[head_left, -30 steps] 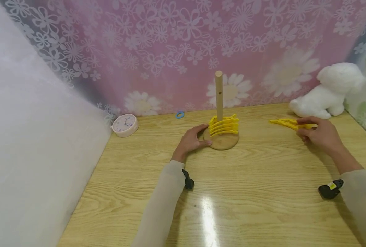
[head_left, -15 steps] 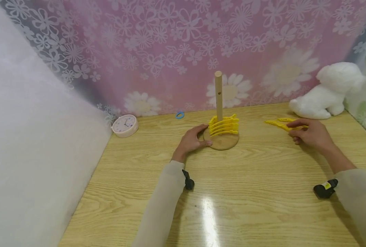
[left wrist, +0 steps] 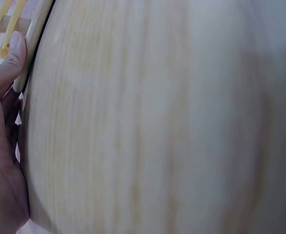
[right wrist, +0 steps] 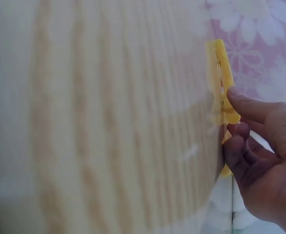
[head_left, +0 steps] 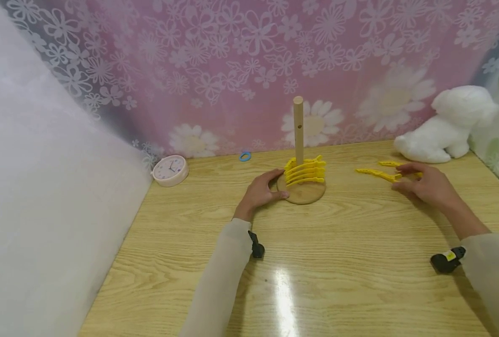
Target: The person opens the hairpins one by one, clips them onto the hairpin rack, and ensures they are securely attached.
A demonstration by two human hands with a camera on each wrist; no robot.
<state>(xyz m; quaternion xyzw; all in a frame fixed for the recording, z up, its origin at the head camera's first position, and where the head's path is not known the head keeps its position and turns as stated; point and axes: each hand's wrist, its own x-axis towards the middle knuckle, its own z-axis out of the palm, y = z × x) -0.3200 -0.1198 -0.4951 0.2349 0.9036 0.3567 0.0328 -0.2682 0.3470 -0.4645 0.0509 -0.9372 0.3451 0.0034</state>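
In the head view, a round wooden base (head_left: 306, 194) carries an upright wooden dowel (head_left: 299, 126). Several yellow hair clips (head_left: 305, 172) are stacked around the dowel's foot. My left hand (head_left: 261, 191) grips the base's left edge, thumb in front and fingers behind. To the right, a yellow hair clip (head_left: 377, 174) lies on the table with its near end between the parted thumb and index finger of my right hand (head_left: 428, 185). A second clip (head_left: 388, 164) lies behind, partly hidden by those fingers. The right wrist view shows the thumb tip at a clip (right wrist: 225, 80).
A pink clock (head_left: 170, 171) stands by the left wall. At the back edge lies a small blue ring (head_left: 245, 157). A white plush dog (head_left: 451, 124) sits at the back right. The flowered curtain (head_left: 232, 84) hangs behind the wooden table (head_left: 337, 271).
The front clip has slid left, apart from the other one. My right hand first shifted left, then slightly back right, and its thumb and index finger have parted. My left hand stays on the base.
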